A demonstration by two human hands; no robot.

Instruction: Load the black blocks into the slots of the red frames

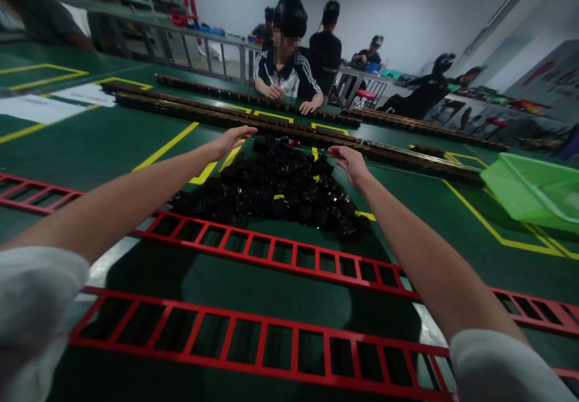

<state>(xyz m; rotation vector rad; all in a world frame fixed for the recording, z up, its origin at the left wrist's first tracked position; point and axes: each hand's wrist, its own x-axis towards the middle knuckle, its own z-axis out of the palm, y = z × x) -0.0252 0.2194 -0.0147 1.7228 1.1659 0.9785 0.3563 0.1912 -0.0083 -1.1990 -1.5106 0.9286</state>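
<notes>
Both my arms stretch forward over a heap of small black parts [280,188] lying on the green floor. My left hand [233,138] hovers at the heap's far left edge, fingers stretched out and empty. My right hand [349,162] reaches over the heap's far right side, fingers loosely apart, holding nothing. Just beyond both hands run long dark rails filled with parts [253,126]. Two red ladder-shaped racks [289,257] [253,336] lie between me and the heap.
A person sits across the rails, both hands resting on a rail [289,97]. Other people sit at tables behind. A green plastic basket [534,191] stands at the right. Yellow lines mark the floor.
</notes>
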